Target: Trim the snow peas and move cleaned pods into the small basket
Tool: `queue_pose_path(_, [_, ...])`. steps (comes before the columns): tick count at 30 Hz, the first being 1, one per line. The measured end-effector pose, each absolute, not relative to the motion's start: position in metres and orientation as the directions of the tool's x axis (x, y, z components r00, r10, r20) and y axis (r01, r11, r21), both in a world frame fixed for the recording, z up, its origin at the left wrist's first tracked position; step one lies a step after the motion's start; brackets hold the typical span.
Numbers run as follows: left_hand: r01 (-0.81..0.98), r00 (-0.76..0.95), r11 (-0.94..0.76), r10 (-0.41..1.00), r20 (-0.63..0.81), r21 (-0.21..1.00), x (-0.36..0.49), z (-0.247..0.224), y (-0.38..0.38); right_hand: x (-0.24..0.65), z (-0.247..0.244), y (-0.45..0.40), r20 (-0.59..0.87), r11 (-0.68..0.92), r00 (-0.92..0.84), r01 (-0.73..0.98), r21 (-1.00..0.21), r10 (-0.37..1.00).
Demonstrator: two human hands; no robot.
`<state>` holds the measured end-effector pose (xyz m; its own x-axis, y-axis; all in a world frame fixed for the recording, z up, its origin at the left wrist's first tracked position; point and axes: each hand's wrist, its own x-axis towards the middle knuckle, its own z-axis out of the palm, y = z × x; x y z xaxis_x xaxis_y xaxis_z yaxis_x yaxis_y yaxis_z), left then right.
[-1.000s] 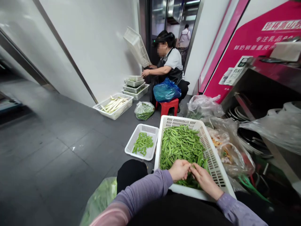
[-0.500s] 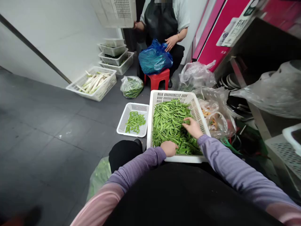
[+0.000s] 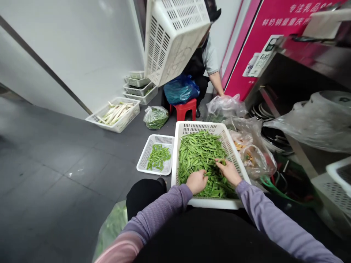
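A large white slotted basket (image 3: 184, 126) full of green pea pods (image 3: 199, 149) stands right in front of me. Over its right half, my right hand (image 3: 229, 172) pinches a pea pod (image 3: 222, 161) between thumb and fingertips. My left hand (image 3: 196, 182) is low over the near left part of the pile, thumb and forefinger pressed together; whatever lies between them is too small to make out. To the left sits a smaller white basket (image 3: 141, 160) with a small heap of green pods (image 3: 158, 157) in it.
A co-worker (image 3: 212, 58) ahead holds up a white crate (image 3: 175, 40) and reaches toward clear plastic bags (image 3: 226, 107). A blue bag (image 3: 181, 89) rests on a red stool (image 3: 186, 109). Left are a bagged green vegetable (image 3: 155, 117) and a crate of white stalks (image 3: 120, 124). Metal shelving (image 3: 296, 142) flanks the right.
My left hand has lifted out of the pods, and a pod now shows in my right fingers. The co-worker's crate has swung rightward and nearer, and their other hand has left the blue bag.
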<state>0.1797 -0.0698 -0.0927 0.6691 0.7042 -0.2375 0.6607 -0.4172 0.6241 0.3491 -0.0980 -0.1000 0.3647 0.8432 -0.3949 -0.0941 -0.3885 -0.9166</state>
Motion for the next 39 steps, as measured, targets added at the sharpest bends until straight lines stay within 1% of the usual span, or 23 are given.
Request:
queue_pose_path(2, [0.626, 0.680, -0.411, 0.703, -0.207, 0.662, 0.182, -0.092, -0.072, 0.341, -0.096, -0.120, -0.414, -0.389, 0.373, -0.144, -0.910, 0.831])
queue_pose_path(3, [0.609, 0.701, -0.423, 0.682, -0.206, 0.671, 0.183, -0.093, -0.074, 0.337, -0.096, -0.130, -0.437, -0.396, 0.349, -0.186, -0.899, 0.829])
queue_pose_path(6, [0.553, 0.785, -0.440, 0.560, -0.265, 0.708, 0.184, -0.098, -0.081, 0.325, -0.097, -0.149, -0.534, -0.434, 0.259, -0.358, -0.827, 0.805])
queue_pose_path(8, [0.534, 0.806, -0.384, 0.501, -0.316, 0.754, 0.184, -0.102, -0.085, 0.321, -0.099, -0.154, -0.581, -0.430, 0.268, -0.457, -0.779, 0.768])
queue_pose_path(10, [0.535, 0.799, -0.300, 0.484, -0.358, 0.790, 0.184, -0.105, -0.087, 0.321, -0.099, -0.155, -0.610, -0.405, 0.291, -0.531, -0.744, 0.737])
queue_pose_path(12, [0.526, 0.799, -0.279, 0.485, -0.355, 0.804, 0.183, -0.106, -0.087, 0.321, -0.099, -0.153, -0.629, -0.390, 0.291, -0.579, -0.716, 0.721])
queue_pose_path(13, [0.511, 0.808, -0.311, 0.491, -0.324, 0.802, 0.183, -0.105, -0.086, 0.321, -0.098, -0.153, -0.635, -0.390, 0.281, -0.593, -0.704, 0.720])
queue_pose_path(15, [0.480, 0.829, -0.445, 0.511, -0.226, 0.756, 0.182, -0.102, -0.086, 0.320, -0.097, -0.152, -0.638, -0.392, 0.260, -0.606, -0.693, 0.725])
queue_pose_path(17, [0.464, 0.849, -0.587, 0.508, -0.144, 0.664, 0.180, -0.097, -0.085, 0.319, -0.096, -0.152, -0.635, -0.393, 0.253, -0.605, -0.692, 0.730])
queue_pose_path(20, [0.439, 0.882, -0.708, 0.456, -0.116, 0.553, 0.178, -0.091, -0.086, 0.317, -0.094, -0.152, -0.641, -0.410, 0.232, -0.601, -0.686, 0.732])
queue_pose_path(23, [0.401, 0.909, -0.758, 0.401, -0.116, 0.514, 0.177, -0.086, -0.086, 0.316, -0.091, -0.153, -0.656, -0.447, 0.183, -0.598, -0.665, 0.732])
queue_pose_path(25, [0.399, 0.909, -0.765, 0.401, -0.110, 0.506, 0.177, -0.083, -0.087, 0.316, -0.088, -0.154, -0.662, -0.466, 0.157, -0.593, -0.657, 0.733])
queue_pose_path(28, [0.455, 0.877, -0.728, 0.467, -0.115, 0.513, 0.177, -0.080, -0.092, 0.314, -0.085, -0.155, -0.659, -0.483, 0.141, -0.571, -0.664, 0.739])
queue_pose_path(33, [0.530, 0.815, -0.647, 0.566, -0.120, 0.548, 0.179, -0.077, -0.097, 0.310, -0.080, -0.154, -0.629, -0.511, 0.129, -0.471, -0.719, 0.767])
queue_pose_path(36, [0.650, 0.711, -0.561, 0.688, -0.148, 0.513, 0.179, -0.076, -0.084, 0.315, -0.071, -0.153, -0.600, -0.542, 0.109, -0.327, -0.775, 0.793])
queue_pose_path(38, [0.749, 0.602, -0.464, 0.774, -0.195, 0.473, 0.177, -0.075, -0.071, 0.322, -0.062, -0.154, -0.597, -0.576, 0.066, -0.200, -0.793, 0.800])
queue_pose_path(39, [0.782, 0.564, -0.427, 0.794, -0.225, 0.453, 0.176, -0.076, -0.065, 0.326, -0.057, -0.155, -0.601, -0.588, 0.051, -0.158, -0.793, 0.797])
